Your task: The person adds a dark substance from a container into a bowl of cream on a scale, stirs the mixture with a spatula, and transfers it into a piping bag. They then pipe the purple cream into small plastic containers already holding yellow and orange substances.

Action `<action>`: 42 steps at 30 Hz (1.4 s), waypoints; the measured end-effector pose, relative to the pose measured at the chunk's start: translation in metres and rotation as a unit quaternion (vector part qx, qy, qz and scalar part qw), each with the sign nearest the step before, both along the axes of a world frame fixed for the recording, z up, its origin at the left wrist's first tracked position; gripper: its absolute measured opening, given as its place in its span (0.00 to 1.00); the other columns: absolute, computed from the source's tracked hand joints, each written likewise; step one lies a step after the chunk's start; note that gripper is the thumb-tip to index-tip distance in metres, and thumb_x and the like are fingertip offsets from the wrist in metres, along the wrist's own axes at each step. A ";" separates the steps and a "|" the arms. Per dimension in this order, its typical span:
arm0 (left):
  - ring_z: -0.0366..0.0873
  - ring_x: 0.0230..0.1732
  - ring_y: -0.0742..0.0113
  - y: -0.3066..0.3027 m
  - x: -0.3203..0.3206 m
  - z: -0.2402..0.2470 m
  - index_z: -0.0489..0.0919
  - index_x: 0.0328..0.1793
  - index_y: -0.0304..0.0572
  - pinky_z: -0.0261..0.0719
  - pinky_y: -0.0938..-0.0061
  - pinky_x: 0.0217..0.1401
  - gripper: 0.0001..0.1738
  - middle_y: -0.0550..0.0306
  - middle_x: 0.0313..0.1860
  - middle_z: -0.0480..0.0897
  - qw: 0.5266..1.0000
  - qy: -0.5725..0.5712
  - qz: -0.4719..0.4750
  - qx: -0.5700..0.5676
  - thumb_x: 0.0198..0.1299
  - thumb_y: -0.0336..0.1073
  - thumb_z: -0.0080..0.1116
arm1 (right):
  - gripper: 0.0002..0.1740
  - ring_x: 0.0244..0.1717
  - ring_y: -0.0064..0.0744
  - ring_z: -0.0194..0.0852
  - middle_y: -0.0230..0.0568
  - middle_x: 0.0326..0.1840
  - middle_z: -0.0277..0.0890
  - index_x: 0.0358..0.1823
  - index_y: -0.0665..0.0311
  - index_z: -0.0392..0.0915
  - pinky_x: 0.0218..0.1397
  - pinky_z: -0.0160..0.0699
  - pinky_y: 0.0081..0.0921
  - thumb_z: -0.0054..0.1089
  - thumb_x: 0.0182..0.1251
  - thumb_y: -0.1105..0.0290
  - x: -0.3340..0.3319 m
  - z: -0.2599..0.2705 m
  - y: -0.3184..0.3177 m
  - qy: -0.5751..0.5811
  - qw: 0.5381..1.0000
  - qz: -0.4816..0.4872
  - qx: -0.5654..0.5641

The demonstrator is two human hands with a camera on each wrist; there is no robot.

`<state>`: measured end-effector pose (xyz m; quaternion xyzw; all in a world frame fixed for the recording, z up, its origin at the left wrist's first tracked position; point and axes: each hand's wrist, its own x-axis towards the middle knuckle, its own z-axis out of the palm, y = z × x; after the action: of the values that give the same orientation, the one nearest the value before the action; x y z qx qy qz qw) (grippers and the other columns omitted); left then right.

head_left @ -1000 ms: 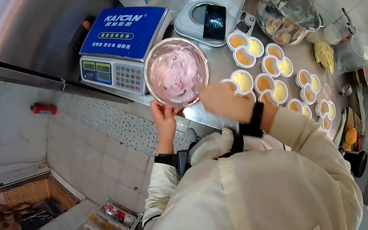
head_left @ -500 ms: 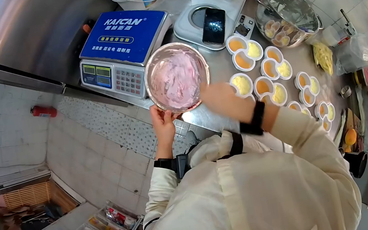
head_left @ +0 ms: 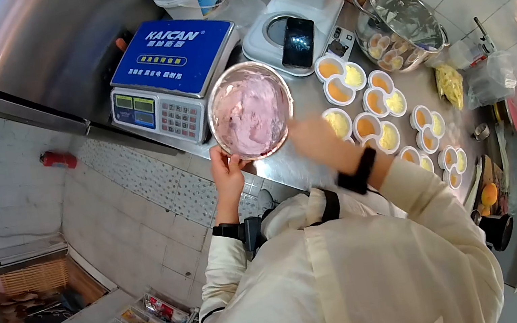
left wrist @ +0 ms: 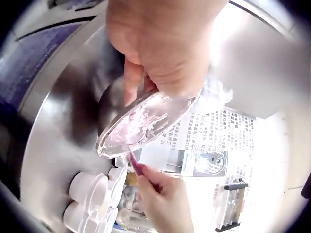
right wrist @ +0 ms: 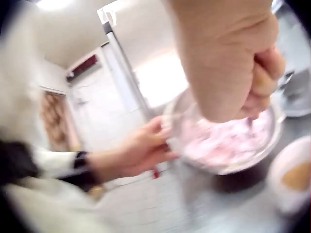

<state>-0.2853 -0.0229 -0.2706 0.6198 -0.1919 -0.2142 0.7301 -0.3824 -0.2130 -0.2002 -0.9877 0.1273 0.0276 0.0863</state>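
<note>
To blend the pink cream (head_left: 252, 114) evenly, the slim purple tool (left wrist: 136, 166) should sweep the wall of the round silver metal bowl (head_left: 215, 110), at the surface's (head_left: 283, 167) near edge. The left hand (head_left: 228, 179) grips the bowl's near-left rim; the right hand (head_left: 322, 142), curled round the tool, leans in from the right.

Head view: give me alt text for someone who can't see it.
A left hand holds a metal bowl of pink mixture, the right hand blurred at its rim; a blue-topped scale and filled white cups stand on the counter.
</note>
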 end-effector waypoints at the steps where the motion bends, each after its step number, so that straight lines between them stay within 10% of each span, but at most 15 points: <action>1: 0.70 0.39 0.74 -0.001 0.002 0.003 0.60 0.43 0.40 0.81 0.76 0.41 0.07 0.59 0.40 0.68 1.000 -0.007 -0.008 0.020 0.61 0.25 0.42 | 0.22 0.24 0.43 0.77 0.44 0.22 0.75 0.49 0.68 0.69 0.22 0.72 0.39 0.49 0.49 0.73 -0.008 0.017 0.020 0.047 0.996 0.074 -0.002; 3: 0.70 0.39 0.75 0.002 0.006 -0.004 0.60 0.43 0.40 0.81 0.76 0.41 0.06 0.59 0.39 0.68 1.000 -0.009 -0.010 0.009 0.61 0.25 0.42 | 0.13 0.25 0.42 0.78 0.46 0.23 0.76 0.38 0.68 0.72 0.22 0.73 0.38 0.50 0.49 0.74 -0.012 0.044 0.034 0.086 0.986 0.142 -0.006; 6: 0.70 0.38 0.75 0.004 0.004 -0.006 0.60 0.43 0.40 0.81 0.76 0.41 0.06 0.59 0.39 0.68 1.000 -0.011 -0.003 0.008 0.61 0.25 0.42 | 0.16 0.26 0.43 0.77 0.46 0.24 0.76 0.42 0.64 0.71 0.24 0.73 0.40 0.49 0.48 0.74 -0.004 0.014 -0.012 -0.110 0.987 0.111 -0.027; 12: 0.68 0.37 0.77 0.001 0.001 0.006 0.60 0.42 0.39 0.80 0.79 0.39 0.09 0.60 0.37 0.66 0.999 0.025 0.021 -0.015 0.58 0.19 0.41 | 0.14 0.22 0.39 0.73 0.44 0.20 0.71 0.43 0.63 0.72 0.26 0.71 0.34 0.45 0.54 0.75 -0.043 -0.029 -0.011 -0.065 0.985 0.017 0.156; 14: 0.69 0.37 0.76 -0.004 0.002 0.010 0.60 0.42 0.39 0.81 0.78 0.39 0.09 0.60 0.37 0.66 0.999 0.037 0.027 -0.021 0.58 0.19 0.41 | 0.17 0.15 0.26 0.63 0.35 0.16 0.65 0.48 0.62 0.72 0.18 0.63 0.26 0.46 0.56 0.73 -0.039 0.006 0.008 0.071 0.837 -0.139 0.524; 15: 0.69 0.37 0.76 -0.005 0.002 0.015 0.60 0.42 0.40 0.82 0.77 0.39 0.09 0.60 0.38 0.66 0.998 0.055 0.022 -0.020 0.59 0.20 0.41 | 0.18 0.13 0.16 0.52 0.27 0.15 0.60 0.51 0.59 0.73 0.13 0.52 0.17 0.46 0.57 0.72 -0.035 0.020 0.010 0.161 0.687 -0.240 0.667; 18: 0.69 0.37 0.76 -0.010 0.004 0.026 0.60 0.41 0.40 0.82 0.77 0.39 0.08 0.60 0.38 0.65 0.997 0.063 0.012 -0.035 0.59 0.20 0.41 | 0.19 0.11 0.13 0.47 0.23 0.15 0.60 0.52 0.56 0.74 0.11 0.44 0.14 0.46 0.59 0.72 -0.030 0.027 -0.001 0.121 0.622 -0.267 0.727; 19: 0.69 0.36 0.77 -0.012 0.005 0.024 0.60 0.41 0.40 0.81 0.79 0.36 0.08 0.61 0.37 0.66 0.997 0.049 0.014 -0.050 0.59 0.22 0.44 | 0.18 0.10 0.20 0.54 0.27 0.15 0.64 0.50 0.58 0.75 0.12 0.53 0.18 0.46 0.58 0.73 -0.031 0.017 -0.003 0.052 0.718 -0.227 0.656; 20: 0.69 0.36 0.77 -0.012 0.007 0.022 0.60 0.41 0.40 0.81 0.79 0.36 0.08 0.61 0.37 0.66 0.997 0.047 0.018 -0.050 0.59 0.22 0.44 | 0.18 0.10 0.20 0.54 0.27 0.15 0.64 0.50 0.58 0.75 0.12 0.53 0.18 0.46 0.58 0.73 -0.035 0.017 -0.004 0.052 0.719 -0.223 0.656; 21: 0.69 0.34 0.78 -0.013 0.010 0.023 0.60 0.41 0.41 0.80 0.81 0.34 0.08 0.61 0.36 0.66 0.999 0.027 0.024 -0.020 0.58 0.24 0.45 | 0.18 0.12 0.25 0.60 0.31 0.17 0.68 0.50 0.57 0.75 0.14 0.58 0.20 0.48 0.56 0.74 -0.039 0.019 -0.003 -0.069 0.851 -0.137 0.503; 23: 0.69 0.31 0.80 -0.014 0.012 0.029 0.61 0.41 0.41 0.77 0.83 0.30 0.08 0.63 0.33 0.67 0.999 0.026 0.026 -0.009 0.58 0.27 0.47 | 0.18 0.21 0.36 0.71 0.37 0.26 0.73 0.45 0.57 0.78 0.22 0.70 0.26 0.51 0.52 0.76 -0.046 0.028 -0.002 -0.258 0.952 0.006 0.165; 33: 0.72 0.33 0.78 0.005 0.003 0.110 0.62 0.44 0.42 0.77 0.83 0.28 0.07 0.59 0.38 0.70 0.985 -0.072 0.118 -0.103 0.63 0.34 0.44 | 0.22 0.17 0.28 0.65 0.31 0.23 0.66 0.45 0.55 0.78 0.16 0.63 0.25 0.55 0.43 0.75 -0.076 0.096 -0.014 -0.243 0.955 0.119 -0.124; 42: 0.72 0.42 0.75 0.026 0.001 0.132 0.62 0.46 0.44 0.78 0.78 0.39 0.06 0.61 0.43 0.71 0.965 -0.061 0.193 -0.167 0.65 0.34 0.39 | 0.19 0.19 0.31 0.68 0.36 0.19 0.69 0.42 0.61 0.79 0.21 0.63 0.22 0.55 0.46 0.82 -0.093 0.181 -0.040 -0.278 0.946 0.155 -0.066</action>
<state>-0.2848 0.0036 -0.1389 0.5258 -0.1456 0.0041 0.8380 -0.4754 -0.2527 -0.0195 -0.9671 -0.0547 -0.2438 0.0480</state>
